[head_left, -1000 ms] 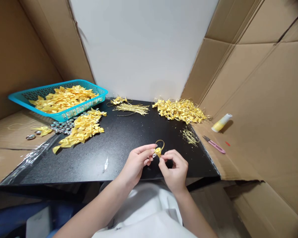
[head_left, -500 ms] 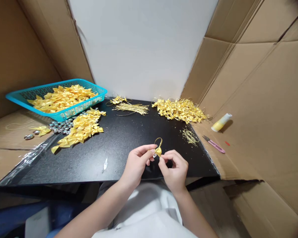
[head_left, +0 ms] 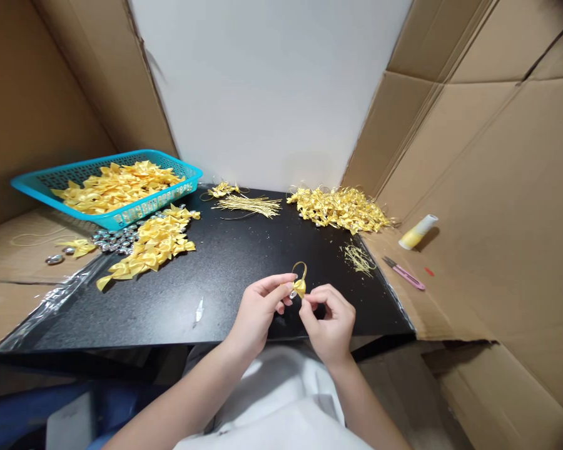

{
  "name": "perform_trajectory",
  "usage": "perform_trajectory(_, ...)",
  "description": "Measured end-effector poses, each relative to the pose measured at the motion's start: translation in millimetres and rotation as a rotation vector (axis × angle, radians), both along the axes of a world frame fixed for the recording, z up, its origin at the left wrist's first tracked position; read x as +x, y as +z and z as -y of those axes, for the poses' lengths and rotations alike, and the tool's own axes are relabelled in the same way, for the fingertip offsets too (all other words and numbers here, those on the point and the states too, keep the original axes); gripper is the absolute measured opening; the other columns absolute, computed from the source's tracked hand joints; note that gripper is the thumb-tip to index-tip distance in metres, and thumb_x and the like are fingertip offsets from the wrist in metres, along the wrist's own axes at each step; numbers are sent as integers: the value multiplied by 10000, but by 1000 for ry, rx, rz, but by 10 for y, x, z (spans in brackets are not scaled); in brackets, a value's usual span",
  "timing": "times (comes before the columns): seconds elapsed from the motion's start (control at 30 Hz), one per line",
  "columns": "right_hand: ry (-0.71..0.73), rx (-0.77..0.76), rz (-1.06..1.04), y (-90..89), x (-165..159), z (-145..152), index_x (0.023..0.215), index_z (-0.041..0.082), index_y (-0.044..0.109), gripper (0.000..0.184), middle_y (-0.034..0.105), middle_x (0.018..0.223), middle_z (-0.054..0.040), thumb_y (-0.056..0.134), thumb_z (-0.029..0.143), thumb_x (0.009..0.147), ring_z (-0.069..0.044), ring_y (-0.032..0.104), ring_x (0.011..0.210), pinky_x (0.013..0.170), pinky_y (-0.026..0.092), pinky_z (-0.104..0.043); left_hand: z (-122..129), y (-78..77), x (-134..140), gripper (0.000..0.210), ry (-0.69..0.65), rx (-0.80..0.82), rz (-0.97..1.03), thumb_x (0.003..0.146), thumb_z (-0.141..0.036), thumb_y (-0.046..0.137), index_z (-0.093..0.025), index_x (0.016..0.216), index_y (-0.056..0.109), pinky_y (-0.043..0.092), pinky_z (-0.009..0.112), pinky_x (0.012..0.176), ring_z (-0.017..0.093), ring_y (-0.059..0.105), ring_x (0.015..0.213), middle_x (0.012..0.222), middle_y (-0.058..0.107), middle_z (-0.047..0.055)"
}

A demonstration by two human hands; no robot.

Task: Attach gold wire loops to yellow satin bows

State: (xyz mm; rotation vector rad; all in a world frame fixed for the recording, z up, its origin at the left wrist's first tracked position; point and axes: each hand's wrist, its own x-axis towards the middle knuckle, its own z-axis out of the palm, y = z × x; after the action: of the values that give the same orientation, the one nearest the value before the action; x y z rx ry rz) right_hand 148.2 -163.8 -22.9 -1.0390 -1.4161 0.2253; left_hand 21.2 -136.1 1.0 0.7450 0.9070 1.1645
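Pinching yellow bow [head_left: 299,287] between hands [head_left: 257,307] [head_left: 331,317]

Two hands [head_left: 256,309]; held there, one bow [head_left: 299,287] with one cord loop [head_left: 304,267]. One desk [head_left: 234,262]. One basket [head_left: 122,220], far left, its bows too many to count. Three more groups of bows: one left heap [head_left: 157,244], one small far clump [head_left: 224,189], one far right heap [head_left: 340,211]. One bundle of cords [head_left: 248,205], one heap of clippings [head_left: 360,260]. Left: one uncounted heap of beads [head_left: 117,240], two loose beads [head_left: 54,259]. Right: one snips [head_left: 406,275], one tube [head_left: 417,234], one red scrap [head_left: 430,271].
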Motion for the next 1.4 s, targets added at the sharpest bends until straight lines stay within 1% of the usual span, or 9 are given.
perform_trajectory(0.37,-21,-10,-22,-29,-2,-11,654,181,592,156,556,641,10,596,47,734,-117,530,575,526,435,-241,-22,37,-2,268,-8,-64,42,555,-189,806,-98,802,759,352,143,452,45,454,488,590,628,19)
perform_trajectory(0.53,-10,-2,-27,-37,-7,-15,666,181,589,158,550,646,11,598,38,735,-121,531,587,538,433,-246,-39,51,-9,290,-19,-99,59,539,-196,826,-99,804,757,366,144,460,53,490,506,612,641,25)
perform_trajectory(0.7,22,-16,28,13,3,-10,694,180,584,136,561,688,0,610,61,754,-142,551,665,625,448,-278,-77,72,-44,315,-67,-167,116,542,-190,837,-104,833,752,372,142,466,52,511,514,629,643,20)
perform_trajectory(0.83,102,-40,-36,21,45,-20,737,188,598,94,590,777,-23,616,118,798,-166,577,768,722,466,-316,-67,91,-57,312,-105,-219,166,544,-178,834,-114,837,747,375,142,464,41,503,495,640,648,10)
perform_trajectory(1.0,290,-40,-287,-9,77,-49,768,204,580,81,616,911,-47,613,195,840,-179,597,894,793,491,-333,-5,118,-30,313,-98,-234,145,537,-182,834,-108,828,745,367,149,465,47,508,499,629,641,9)
perform_trajectory(1.17,460,-63,-406,-4,46,-37,791,220,572,77,598,778,-14,601,220,862,-163,592,791,734,499,-314,30,101,-3,304,-83,-172,86,539,-215,826,-100,809,744,339,159,454,63,507,515,609,636,20)
perform_trajectory(1.23,427,-80,-373,1,39,-16,790,223,590,71,582,742,-2,612,202,854,-155,577,749,691,488,-296,35,87,1,299,-49,-155,74,544,-221,819,-105,810,745,331,158,445,62,502,516,611,634,18)
perform_trajectory(1.33,227,-66,-205,7,33,20,776,216,628,77,614,738,-11,632,161,830,-163,579,751,684,477,-304,36,77,2,290,4,-148,71,546,-220,812,-109,805,745,324,153,432,61,500,517,600,625,10)
perform_trajectory(1.4,89,-18,-56,11,23,36,769,213,655,91,655,734,-17,646,131,809,-167,591,732,686,472,-321,32,81,2,287,9,-154,82,544,-213,811,-110,803,743,328,150,427,58,498,511,601,631,11)
